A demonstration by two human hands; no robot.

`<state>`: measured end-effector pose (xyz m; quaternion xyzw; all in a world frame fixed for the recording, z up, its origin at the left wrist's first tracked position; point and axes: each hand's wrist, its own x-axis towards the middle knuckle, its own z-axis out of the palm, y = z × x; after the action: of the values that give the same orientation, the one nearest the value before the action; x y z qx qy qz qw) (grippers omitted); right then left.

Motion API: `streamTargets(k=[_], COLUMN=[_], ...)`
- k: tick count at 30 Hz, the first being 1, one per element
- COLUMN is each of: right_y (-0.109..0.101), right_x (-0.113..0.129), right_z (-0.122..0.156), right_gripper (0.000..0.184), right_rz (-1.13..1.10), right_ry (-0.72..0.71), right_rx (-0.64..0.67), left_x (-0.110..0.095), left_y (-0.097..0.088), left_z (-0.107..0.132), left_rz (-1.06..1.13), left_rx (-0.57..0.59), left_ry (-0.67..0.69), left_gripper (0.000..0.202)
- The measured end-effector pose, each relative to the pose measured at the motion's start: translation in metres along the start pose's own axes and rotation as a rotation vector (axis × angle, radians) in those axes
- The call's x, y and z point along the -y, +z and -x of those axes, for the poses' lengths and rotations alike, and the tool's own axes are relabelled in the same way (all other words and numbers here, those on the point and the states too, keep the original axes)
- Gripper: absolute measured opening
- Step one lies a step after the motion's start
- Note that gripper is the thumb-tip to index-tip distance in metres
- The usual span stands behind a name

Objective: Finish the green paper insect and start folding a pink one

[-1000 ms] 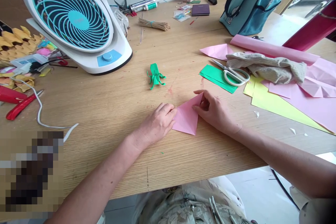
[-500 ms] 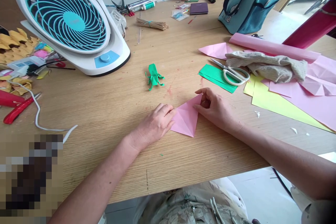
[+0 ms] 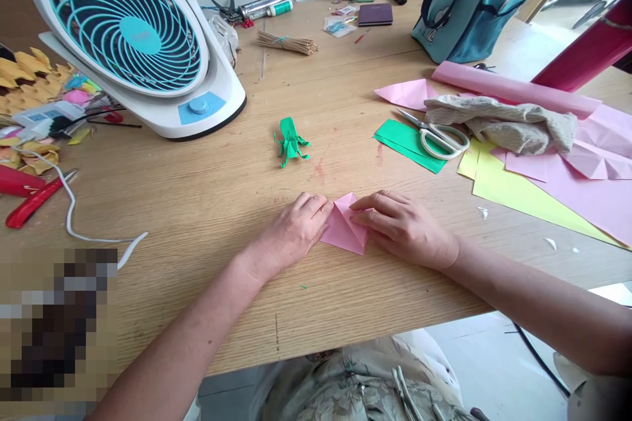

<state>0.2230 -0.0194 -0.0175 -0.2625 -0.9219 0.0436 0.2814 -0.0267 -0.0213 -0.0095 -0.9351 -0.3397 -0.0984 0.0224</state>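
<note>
A small piece of pink origami paper (image 3: 340,229) lies on the wooden table between my hands, with its upper right corner folded over. My left hand (image 3: 296,227) grips the paper's left edge, fingers closed and thumb hidden in part. From the right, my right hand (image 3: 409,227) holds the folded flap, its fingertips pressed on the paper near the crease. Beyond them stands a green folded-paper insect (image 3: 291,140) with thin curled legs. Green paper rectangles (image 3: 402,145) lie farther right, with white-handled scissors (image 3: 442,141) resting partly on them.
A white and blue fan (image 3: 148,46) stands at the back left. Yellow paper (image 3: 523,194), pink sheets and a crumpled grey cloth (image 3: 503,122) cover the right side. A red-handled cutter (image 3: 37,200) and a white cord (image 3: 74,217) lie at left. Bundled sticks (image 3: 286,43) lie farther back.
My right hand has moved down and turned over, bringing the pink paper's upper right corner inward and down. My left hand stays at the left edge.
</note>
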Motion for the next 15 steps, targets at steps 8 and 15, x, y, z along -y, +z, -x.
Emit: streamTargets(k=[8, 15], right_y=[-0.0002, -0.0038], right_x=[-0.0015, -0.0012], right_z=[0.0041, 0.0036], right_gripper=[0.021, 0.023], right_rz=[0.124, 0.086], right_ry=[-0.099, -0.102], right_rx=[0.102, 0.140], left_x=[0.0001, 0.0006], left_y=[0.0012, 0.0017], left_z=[0.0005, 0.0011], left_rz=[-0.001, -0.007], left_rx=[-0.025, -0.028], left_ry=[0.003, 0.015], left_gripper=[0.031, 0.031])
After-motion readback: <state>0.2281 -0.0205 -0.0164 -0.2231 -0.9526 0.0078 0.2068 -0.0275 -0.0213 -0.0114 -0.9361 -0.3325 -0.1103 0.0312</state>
